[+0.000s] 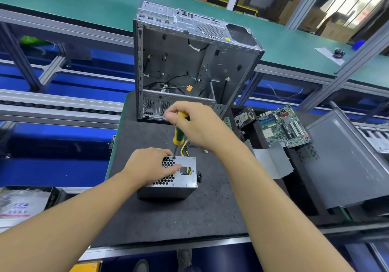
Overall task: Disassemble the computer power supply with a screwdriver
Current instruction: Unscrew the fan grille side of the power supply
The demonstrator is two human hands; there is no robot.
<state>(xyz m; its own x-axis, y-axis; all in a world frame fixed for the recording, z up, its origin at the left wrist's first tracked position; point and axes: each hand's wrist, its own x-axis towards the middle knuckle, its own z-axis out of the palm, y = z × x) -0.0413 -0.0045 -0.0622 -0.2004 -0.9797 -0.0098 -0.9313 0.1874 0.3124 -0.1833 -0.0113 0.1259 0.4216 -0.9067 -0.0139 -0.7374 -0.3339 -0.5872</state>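
One power supply [186, 180], one screwdriver [178, 136], two hands [150, 166] [197, 124]

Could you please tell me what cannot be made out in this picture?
Head view:
Screw head under the tip of the green-and-yellow screwdriver: too small.
Honeycomb grille of the grey metal power supply box: partly covered by the left hand.
Screwdriver handle's top: hidden inside the right hand.

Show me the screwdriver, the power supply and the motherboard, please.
screwdriver [178, 134], head view, on its green and yellow handle.
power supply [187, 180], head view, on its bare top plate.
motherboard [282, 127], head view, on the board's middle.
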